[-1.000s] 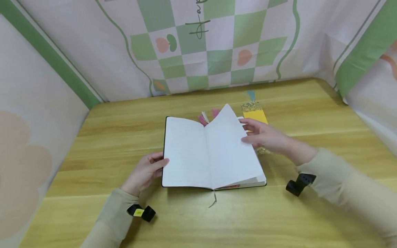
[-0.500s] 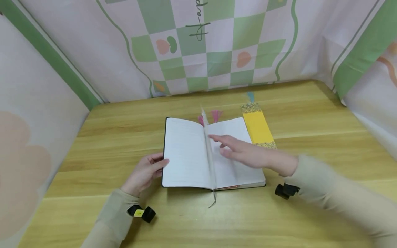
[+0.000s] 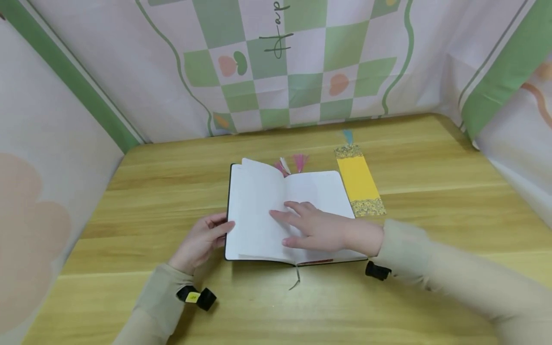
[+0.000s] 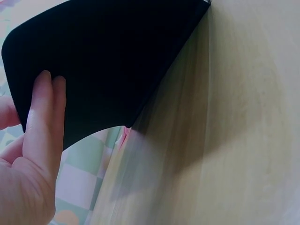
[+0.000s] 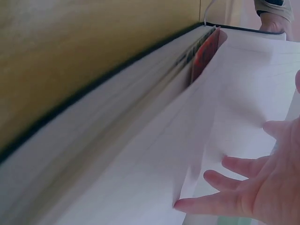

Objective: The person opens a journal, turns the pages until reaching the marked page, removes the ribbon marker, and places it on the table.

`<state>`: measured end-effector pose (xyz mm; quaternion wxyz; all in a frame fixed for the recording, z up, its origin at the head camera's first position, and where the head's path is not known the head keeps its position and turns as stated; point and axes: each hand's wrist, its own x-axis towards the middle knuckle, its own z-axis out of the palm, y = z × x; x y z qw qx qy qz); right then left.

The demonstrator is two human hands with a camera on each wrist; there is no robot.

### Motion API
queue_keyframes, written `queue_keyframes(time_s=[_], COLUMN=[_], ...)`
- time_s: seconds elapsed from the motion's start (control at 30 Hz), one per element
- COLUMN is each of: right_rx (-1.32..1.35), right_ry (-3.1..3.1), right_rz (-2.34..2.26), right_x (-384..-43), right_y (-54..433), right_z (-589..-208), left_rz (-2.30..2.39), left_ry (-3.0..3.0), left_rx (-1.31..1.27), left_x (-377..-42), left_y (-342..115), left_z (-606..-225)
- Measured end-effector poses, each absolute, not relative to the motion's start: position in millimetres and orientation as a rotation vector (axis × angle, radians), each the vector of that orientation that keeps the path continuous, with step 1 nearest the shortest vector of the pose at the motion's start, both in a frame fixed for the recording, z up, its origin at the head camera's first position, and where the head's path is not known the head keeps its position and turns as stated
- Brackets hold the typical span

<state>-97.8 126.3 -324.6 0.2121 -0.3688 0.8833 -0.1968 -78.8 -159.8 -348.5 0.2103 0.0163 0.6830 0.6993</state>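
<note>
An open notebook with white pages and a black cover lies at the middle of the table. My left hand holds the left cover's outer edge, thumb on the page and fingers behind; the left wrist view shows that cover raised off the table. Fingers spread, my right hand touches the pages close to the spine. A turned leaf lies over the left side, its top corner sticking up. Between the pages sits a thin red-edged piece, mostly hidden. Pink tassels poke out at the top.
Right of the notebook lies a yellow bookmark with glittery ends and a blue tassel. A thin ribbon hangs from the spine onto the wooden table. Patterned cloth stands behind the table.
My right hand has moved left from the right page's edge to the spine, turning a leaf over onto the left side. The yellow bookmark is now uncovered. My left hand keeps its hold.
</note>
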Motion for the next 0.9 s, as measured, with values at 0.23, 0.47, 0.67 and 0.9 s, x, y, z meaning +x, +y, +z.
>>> queue_keyframes(time_s=[0.23,0.47,0.67,0.9], right_rx=[-1.029,-0.999,-1.030,-1.040], right_ry=[2.433,2.464,2.491,2.484], right_rz=[-0.475,-0.294,-0.232,-0.281], right_x=[-97,-93,-91,-93], right_y=[117,109,108,113], right_z=[-327,-330,-332,-334], left_rz=[1.968,1.947,1.935,1.931], left_ry=[1.838,1.831,1.842,1.856], left_rx=[0.076,0.058,0.063,0.048], left_x=[-81,-84,-84,-83], left_y=[-163,-166,-166,-163], left_z=[-349,-348,-347,-348])
